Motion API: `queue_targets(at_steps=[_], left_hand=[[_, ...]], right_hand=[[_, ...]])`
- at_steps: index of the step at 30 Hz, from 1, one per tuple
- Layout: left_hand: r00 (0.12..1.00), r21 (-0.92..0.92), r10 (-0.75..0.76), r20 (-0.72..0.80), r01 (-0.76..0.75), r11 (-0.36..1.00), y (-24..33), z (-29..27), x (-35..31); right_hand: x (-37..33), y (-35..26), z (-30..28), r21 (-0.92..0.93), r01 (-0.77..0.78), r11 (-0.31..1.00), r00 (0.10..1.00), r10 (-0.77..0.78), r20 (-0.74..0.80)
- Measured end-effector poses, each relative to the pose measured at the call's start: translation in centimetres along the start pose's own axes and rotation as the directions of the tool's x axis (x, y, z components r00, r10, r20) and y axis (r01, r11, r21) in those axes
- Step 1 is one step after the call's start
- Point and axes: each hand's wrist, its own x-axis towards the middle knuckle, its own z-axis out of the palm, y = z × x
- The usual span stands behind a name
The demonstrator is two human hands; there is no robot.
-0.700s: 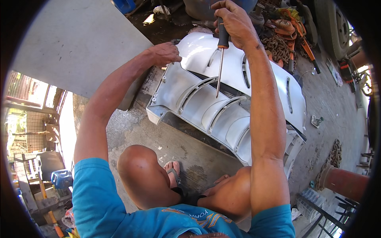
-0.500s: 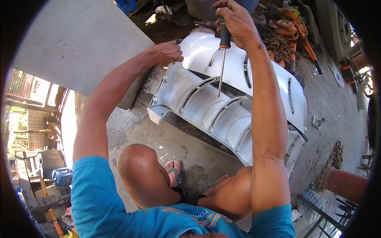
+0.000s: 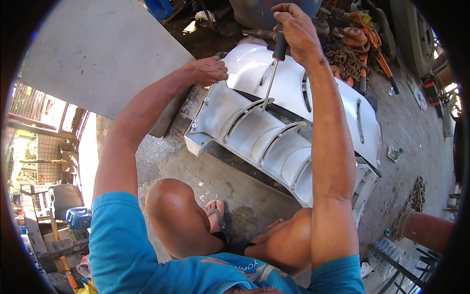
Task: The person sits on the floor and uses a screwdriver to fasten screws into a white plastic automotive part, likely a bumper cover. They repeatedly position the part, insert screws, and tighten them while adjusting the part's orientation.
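A rough concrete floor [image 3: 205, 176] is seen underfoot, stained dark in patches. Directly on it a silver-white bumper panel [image 3: 274, 132] is laid, a rusty chain [image 3: 416, 193] is coiled at the right, and a grey slab [image 3: 98, 54] is rested at the left.
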Motion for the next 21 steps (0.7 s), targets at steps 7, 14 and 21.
queue_targets(at_steps=[7,14,21], left_hand=[[0.995,0.118,0.096,-0.003,-0.095,0.988,-0.2,0.7,0.7],[0.986,0.2,0.162,-0.034,-0.152,0.968,-0.9,1.6,0.5],[0.989,0.222,0.151,0.005,-0.148,0.964,-0.2,0.3,1.6]], right_hand=[[0.5,1.4,-0.3,-0.063,0.048,0.997,0.998,-0.045,0.048],[0.2,1.3,-0.6,-0.073,0.085,0.994,0.994,-0.08,0.07],[-0.1,1.1,-0.5,-0.062,0.088,0.994,0.994,-0.084,0.068]])
